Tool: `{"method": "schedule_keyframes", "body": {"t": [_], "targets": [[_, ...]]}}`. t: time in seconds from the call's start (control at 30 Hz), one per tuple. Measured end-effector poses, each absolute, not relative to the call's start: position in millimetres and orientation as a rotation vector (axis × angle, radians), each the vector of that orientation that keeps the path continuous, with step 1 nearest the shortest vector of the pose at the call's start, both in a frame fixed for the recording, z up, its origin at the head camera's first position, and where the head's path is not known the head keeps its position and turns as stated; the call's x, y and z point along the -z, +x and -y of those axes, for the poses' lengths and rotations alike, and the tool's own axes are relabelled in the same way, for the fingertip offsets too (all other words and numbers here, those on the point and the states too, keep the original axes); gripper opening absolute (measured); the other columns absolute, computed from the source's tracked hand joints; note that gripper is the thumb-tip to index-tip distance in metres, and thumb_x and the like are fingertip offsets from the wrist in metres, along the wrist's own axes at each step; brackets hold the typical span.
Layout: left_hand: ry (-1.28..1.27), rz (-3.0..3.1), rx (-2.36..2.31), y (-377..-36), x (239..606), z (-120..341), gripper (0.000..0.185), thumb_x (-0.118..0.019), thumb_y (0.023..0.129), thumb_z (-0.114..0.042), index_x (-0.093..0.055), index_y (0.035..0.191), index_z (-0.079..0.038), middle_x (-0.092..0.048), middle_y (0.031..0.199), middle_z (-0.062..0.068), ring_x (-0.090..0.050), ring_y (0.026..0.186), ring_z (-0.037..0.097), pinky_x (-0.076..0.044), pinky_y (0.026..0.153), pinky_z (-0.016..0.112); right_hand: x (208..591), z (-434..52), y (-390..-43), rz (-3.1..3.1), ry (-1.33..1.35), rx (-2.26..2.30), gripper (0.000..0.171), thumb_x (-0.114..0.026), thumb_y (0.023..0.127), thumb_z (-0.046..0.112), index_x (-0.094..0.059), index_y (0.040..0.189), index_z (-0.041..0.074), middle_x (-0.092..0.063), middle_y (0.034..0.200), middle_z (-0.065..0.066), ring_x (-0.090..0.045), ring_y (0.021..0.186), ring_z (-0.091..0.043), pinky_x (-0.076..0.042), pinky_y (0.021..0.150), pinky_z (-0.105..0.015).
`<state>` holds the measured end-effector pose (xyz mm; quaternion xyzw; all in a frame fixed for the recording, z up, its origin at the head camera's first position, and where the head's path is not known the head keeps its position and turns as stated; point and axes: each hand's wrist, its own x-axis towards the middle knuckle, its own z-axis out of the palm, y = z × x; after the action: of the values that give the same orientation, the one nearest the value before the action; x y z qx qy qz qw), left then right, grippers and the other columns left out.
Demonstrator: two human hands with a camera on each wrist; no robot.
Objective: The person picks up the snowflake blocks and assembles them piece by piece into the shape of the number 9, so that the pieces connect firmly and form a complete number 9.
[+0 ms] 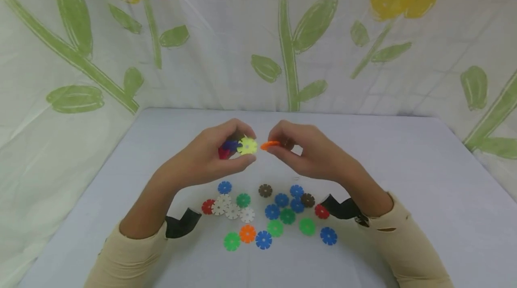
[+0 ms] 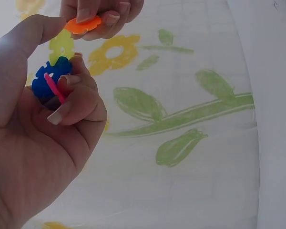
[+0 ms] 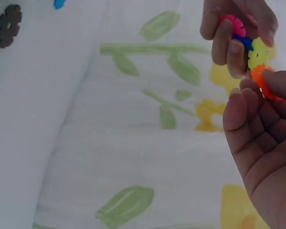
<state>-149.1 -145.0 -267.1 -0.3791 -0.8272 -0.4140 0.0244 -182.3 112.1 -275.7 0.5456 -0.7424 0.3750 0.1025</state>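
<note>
Hands (image 1: 206, 153) (image 1: 315, 150): three discs (image 1: 244, 146) left, one orange disc (image 1: 269, 145) right.

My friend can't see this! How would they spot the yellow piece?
Above the white table, find the person's left hand. There, right beside a dark-blue notched plastic disc, it holds the yellow, round, notched plastic disc. Among all the coloured discs, only this one is yellow.

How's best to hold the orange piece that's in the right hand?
Probably pinch the orange piece across its flat faces, from the right, at the edge away from the yellow piece: it's thin, and that leaves its notched opposite edge free.
</note>
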Motion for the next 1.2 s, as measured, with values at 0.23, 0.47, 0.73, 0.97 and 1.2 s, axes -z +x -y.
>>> {"method": "schedule_keyframes", "body": {"t": [0.23,0.47,0.73,0.97,1.2], "targets": [[-1.237,2.503,1.345,-147,269,141,0.036,-0.070,0.094,-0.015,-0.059,0.128,-0.009,-0.064,0.108,-0.001,-0.059,0.085,0.014,-0.056,0.069,0.030,274,-108,-179,2.111,1.635,-1.115,0.019,-0.069,0.089,-0.008,-0.065,0.104,0.003,-0.067,0.086,0.001,-0.062,0.070,-0.007,-0.056,0.065,-0.025],[-1.228,2.548,1.379,-145,270,137,0.035,-0.069,0.096,-0.017,-0.054,0.127,-0.011,-0.062,0.097,-0.003,-0.059,0.080,0.015,-0.055,0.066,0.030,276,-106,-175,2.091,1.629,-1.159,0.018,-0.065,0.091,-0.010,-0.059,0.103,0.003,-0.068,0.082,-0.001,-0.063,0.067,-0.009,-0.055,0.063,-0.024],[-1.229,2.547,1.341,-143,268,134,0.029,-0.065,0.099,-0.017,-0.050,0.123,-0.011,-0.055,0.083,-0.002,-0.052,0.068,0.015,-0.048,0.058,0.029,280,-101,-171,2.019,1.537,-1.241,0.009,-0.064,0.095,0.000,-0.056,0.094,0.003,-0.067,0.075,0.000,-0.062,0.059,-0.007,-0.054,0.057,-0.021],[-1.259,2.521,1.348,-142,268,133,0.029,-0.065,0.098,-0.013,-0.049,0.122,-0.010,-0.054,0.083,-0.003,-0.051,0.069,0.015,-0.049,0.059,0.028,283,-98,-171,1.984,1.536,-1.327,0.029,-0.055,0.103,0.030,-0.055,0.093,0.003,-0.065,0.072,-0.001,-0.060,0.057,-0.006,-0.053,0.053,-0.023],[-1.312,2.471,1.364,-142,269,132,0.026,-0.065,0.097,-0.009,-0.050,0.119,-0.007,-0.053,0.083,-0.003,-0.048,0.066,0.015,-0.046,0.058,0.028,283,-96,-168,1.985,1.550,-1.390,0.020,-0.059,0.103,0.018,-0.056,0.091,0.003,-0.063,0.070,-0.001,-0.058,0.055,-0.006,-0.053,0.051,-0.024]]}}
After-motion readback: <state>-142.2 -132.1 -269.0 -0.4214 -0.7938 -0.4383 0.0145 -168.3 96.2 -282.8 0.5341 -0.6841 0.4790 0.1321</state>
